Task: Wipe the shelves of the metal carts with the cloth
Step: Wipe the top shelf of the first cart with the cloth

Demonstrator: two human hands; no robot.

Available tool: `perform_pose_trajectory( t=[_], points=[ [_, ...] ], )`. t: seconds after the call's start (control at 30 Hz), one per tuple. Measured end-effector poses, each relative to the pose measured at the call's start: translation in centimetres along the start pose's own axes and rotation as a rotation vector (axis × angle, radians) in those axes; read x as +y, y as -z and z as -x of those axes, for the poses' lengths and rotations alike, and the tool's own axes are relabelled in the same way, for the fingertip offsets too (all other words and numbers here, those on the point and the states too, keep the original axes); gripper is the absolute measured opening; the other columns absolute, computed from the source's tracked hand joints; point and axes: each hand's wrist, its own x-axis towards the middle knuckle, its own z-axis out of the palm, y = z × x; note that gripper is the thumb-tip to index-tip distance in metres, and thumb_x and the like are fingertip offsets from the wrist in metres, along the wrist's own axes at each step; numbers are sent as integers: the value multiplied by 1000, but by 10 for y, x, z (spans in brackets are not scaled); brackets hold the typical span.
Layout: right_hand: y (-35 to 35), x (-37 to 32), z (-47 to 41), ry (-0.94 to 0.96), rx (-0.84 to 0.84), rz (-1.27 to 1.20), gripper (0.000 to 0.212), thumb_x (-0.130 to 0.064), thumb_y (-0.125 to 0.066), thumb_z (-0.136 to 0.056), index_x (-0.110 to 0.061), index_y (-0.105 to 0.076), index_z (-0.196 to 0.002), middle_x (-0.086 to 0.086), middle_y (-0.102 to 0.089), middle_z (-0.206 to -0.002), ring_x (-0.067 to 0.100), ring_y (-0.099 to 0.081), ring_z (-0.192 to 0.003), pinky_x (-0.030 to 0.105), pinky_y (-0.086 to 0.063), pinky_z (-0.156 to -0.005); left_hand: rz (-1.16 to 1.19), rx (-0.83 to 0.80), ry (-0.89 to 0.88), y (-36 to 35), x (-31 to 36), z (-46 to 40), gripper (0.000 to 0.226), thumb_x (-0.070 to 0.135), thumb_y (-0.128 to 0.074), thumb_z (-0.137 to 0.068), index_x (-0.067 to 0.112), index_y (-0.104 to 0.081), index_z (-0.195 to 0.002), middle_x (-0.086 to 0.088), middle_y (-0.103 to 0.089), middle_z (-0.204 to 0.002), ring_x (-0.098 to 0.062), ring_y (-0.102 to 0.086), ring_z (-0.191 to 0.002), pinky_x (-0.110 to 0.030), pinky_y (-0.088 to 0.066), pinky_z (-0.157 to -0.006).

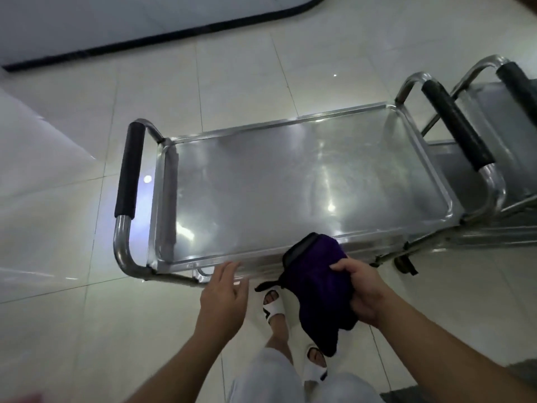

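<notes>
A stainless metal cart stands in front of me, its shiny top shelf [290, 181] bare, with black-gripped handles at the left [128, 170] and right [456, 123] ends. My right hand [363, 289] grips a bunched dark purple cloth [313, 280] just over the shelf's near rim, the cloth hanging down below the edge. My left hand [223, 295] hovers with relaxed fingers beside the near rim, holding nothing. The lower shelves are hidden under the top one.
A second metal cart [499, 106] is parked against the right end of the first. The floor is pale glossy tile [87, 330]. A dark baseboard [145, 39] runs along the far wall. My sandalled feet [273, 306] stand close to the cart's near side.
</notes>
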Motion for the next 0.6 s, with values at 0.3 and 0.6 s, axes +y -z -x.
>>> perform_pose_trajectory(
  t=[0.3,0.6],
  points=[
    [30,78,35,-89,-15,-99,41,-32,-63,-90,0,-75,-112,22,-73,-109,40,-73,-88,47,-61,-74,-88,-38,171,8,-37,109,45,34,-51,-106,29,-48,-150,8,-47,-152,-16,-48,-137,-38,-38,-107],
    [57,155,19,-253,166,142,59,-58,-61,-94,-13,-63,-132,22,-74,-115,46,-67,-111,58,-54,-97,-157,-127,233,14,-94,130,46,39,-46,-108,28,-46,-153,7,-44,-156,-17,-47,-139,-39,-36,-110]
  ],
)
